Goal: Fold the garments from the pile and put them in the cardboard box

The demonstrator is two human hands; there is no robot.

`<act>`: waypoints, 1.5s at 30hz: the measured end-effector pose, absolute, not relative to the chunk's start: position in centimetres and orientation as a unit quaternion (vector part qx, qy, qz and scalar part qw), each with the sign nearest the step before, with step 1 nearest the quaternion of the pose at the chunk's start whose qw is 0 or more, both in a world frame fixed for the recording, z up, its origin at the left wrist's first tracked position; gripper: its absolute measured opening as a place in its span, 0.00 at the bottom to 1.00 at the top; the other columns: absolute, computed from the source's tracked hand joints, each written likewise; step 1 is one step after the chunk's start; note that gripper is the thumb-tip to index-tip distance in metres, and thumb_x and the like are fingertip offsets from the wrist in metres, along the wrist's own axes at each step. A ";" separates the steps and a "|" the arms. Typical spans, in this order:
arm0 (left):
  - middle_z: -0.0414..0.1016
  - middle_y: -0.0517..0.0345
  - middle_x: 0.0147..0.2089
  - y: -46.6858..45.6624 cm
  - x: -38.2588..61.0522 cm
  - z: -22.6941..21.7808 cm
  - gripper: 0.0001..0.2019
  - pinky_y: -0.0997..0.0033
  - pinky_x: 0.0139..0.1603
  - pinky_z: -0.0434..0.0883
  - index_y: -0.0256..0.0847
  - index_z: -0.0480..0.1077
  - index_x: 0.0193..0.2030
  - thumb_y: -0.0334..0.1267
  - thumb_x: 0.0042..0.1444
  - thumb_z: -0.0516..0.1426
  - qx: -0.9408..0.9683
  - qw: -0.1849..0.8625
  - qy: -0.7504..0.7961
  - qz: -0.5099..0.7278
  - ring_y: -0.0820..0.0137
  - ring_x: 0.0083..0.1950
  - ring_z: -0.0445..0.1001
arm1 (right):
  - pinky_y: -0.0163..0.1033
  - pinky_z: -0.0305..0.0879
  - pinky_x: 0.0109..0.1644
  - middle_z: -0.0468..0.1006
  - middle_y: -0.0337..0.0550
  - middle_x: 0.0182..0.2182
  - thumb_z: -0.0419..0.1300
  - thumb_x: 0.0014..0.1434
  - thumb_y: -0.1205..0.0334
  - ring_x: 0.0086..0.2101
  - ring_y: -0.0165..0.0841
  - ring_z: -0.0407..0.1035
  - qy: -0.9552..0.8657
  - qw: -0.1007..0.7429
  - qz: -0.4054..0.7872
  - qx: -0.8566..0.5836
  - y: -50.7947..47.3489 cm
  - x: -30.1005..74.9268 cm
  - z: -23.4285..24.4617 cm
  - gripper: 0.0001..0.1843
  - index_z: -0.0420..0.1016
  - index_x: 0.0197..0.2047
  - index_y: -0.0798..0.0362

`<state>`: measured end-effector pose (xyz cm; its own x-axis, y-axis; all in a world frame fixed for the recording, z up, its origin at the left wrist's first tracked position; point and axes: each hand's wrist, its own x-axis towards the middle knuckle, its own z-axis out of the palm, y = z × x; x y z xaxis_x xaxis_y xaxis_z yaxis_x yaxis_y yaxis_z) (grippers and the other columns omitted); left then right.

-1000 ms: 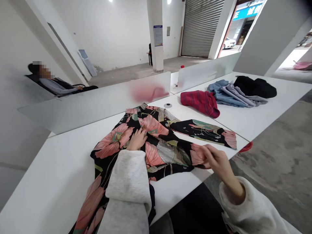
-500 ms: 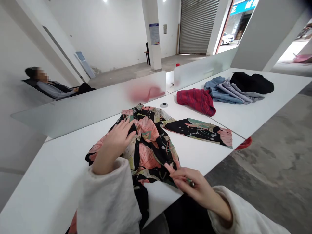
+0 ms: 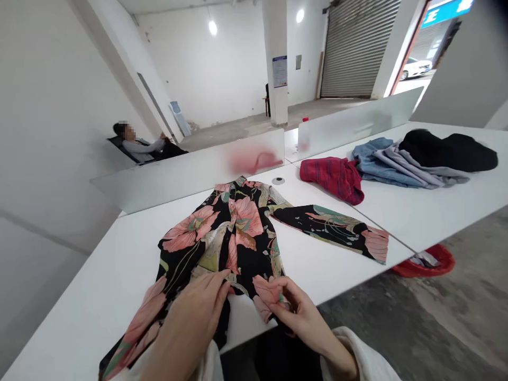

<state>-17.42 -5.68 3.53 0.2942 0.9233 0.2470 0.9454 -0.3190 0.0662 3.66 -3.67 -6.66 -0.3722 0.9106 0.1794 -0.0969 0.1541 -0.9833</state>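
A black floral shirt (image 3: 248, 238) with large pink flowers lies spread on the white table, its collar toward the divider. One sleeve stretches out to the right; the other runs down to the lower left. My left hand (image 3: 194, 312) rests over the lower front of the shirt, fingers stretched out and close together. At the lower right corner of the hem, my right hand (image 3: 299, 309) pinches the fabric between thumb and fingers and lifts it a little. My left wrist and forearm hide part of the left sleeve.
On the table (image 3: 305, 259) to the right lie a red plaid garment (image 3: 332, 179), folded blue and grey clothes (image 3: 391, 164) and a black garment (image 3: 448, 150). Frosted dividers (image 3: 190, 174) edge the far side. A red basket (image 3: 431, 264) stands on the floor. A person (image 3: 143, 148) reclines beyond.
My left hand has come down from near the collar to the lower front. The right hand now holds the hem corner, bunched and raised. The camera view has turned left and up.
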 end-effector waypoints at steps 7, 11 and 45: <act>0.68 0.44 0.59 -7.0 -15.8 -6.0 0.22 0.48 0.60 0.63 0.36 0.67 0.57 0.40 0.55 0.58 -0.752 -0.089 -0.647 -0.089 0.55 0.61 0.65 | 0.37 0.60 0.52 0.72 0.42 0.43 0.52 0.61 0.71 0.46 0.31 0.66 -0.701 0.468 0.476 -0.252 -4.6 4.0 -7.3 0.14 0.70 0.47 0.47; 0.60 0.43 0.65 -7.1 -14.6 -6.4 0.39 0.43 0.63 0.57 0.38 0.56 0.65 0.48 0.48 0.63 -0.777 -0.135 -0.601 -0.133 0.52 0.65 0.59 | 0.33 0.63 0.47 0.72 0.40 0.40 0.53 0.61 0.71 0.42 0.29 0.68 -0.707 0.476 0.454 -0.259 -5.2 4.2 -7.0 0.13 0.71 0.46 0.46; 0.80 0.48 0.39 -6.7 -11.6 -7.3 0.25 0.63 0.41 0.72 0.41 0.67 0.58 0.27 0.54 0.46 -0.613 -0.178 -0.770 -0.017 0.58 0.42 0.78 | 0.40 0.68 0.53 0.68 0.45 0.55 0.46 0.44 0.77 0.53 0.36 0.66 -0.843 0.380 0.192 -0.329 3.0 13.2 -12.4 0.35 0.69 0.56 0.48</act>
